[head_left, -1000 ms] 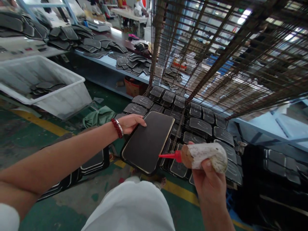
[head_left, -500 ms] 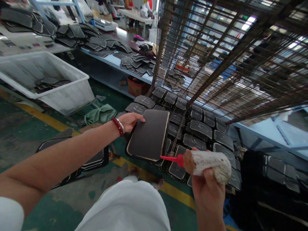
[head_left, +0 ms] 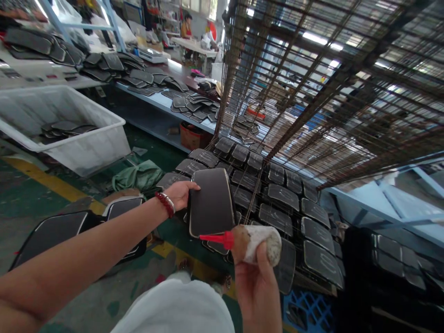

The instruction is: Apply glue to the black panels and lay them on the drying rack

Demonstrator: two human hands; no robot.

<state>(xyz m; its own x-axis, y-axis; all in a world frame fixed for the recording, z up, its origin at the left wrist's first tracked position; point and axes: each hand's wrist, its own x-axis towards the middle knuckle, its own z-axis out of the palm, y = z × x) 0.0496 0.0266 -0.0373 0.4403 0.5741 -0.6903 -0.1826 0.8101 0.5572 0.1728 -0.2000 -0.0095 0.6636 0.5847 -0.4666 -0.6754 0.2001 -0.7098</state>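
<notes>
My left hand (head_left: 180, 194), with a red bead bracelet at the wrist, grips the left edge of a dark rounded panel (head_left: 212, 201), thumb on its face. A thin pale line runs along the panel's border. My right hand (head_left: 258, 268) is wrapped round a stained white bottle (head_left: 262, 243), tilted on its side. Its red nozzle (head_left: 217, 238) points left, by the panel's lower edge; whether it touches cannot be made out. Behind the panel, rows of similar dark panels (head_left: 279, 192) lie on a wire rack.
A wire mesh rack (head_left: 312, 92) rises at the upper right. Left are a white bin (head_left: 93, 148) holding panels and a green cloth (head_left: 138, 175). More panels (head_left: 197, 104) cover the bench behind. A blue crate (head_left: 308, 310) stands lower right. A person (head_left: 187, 27) is far back.
The bottle and my right hand have moved left along the panel's lower edge, nozzle from its right corner towards its left. The held panel has turned and shifted slightly left. The view has tilted slightly up.
</notes>
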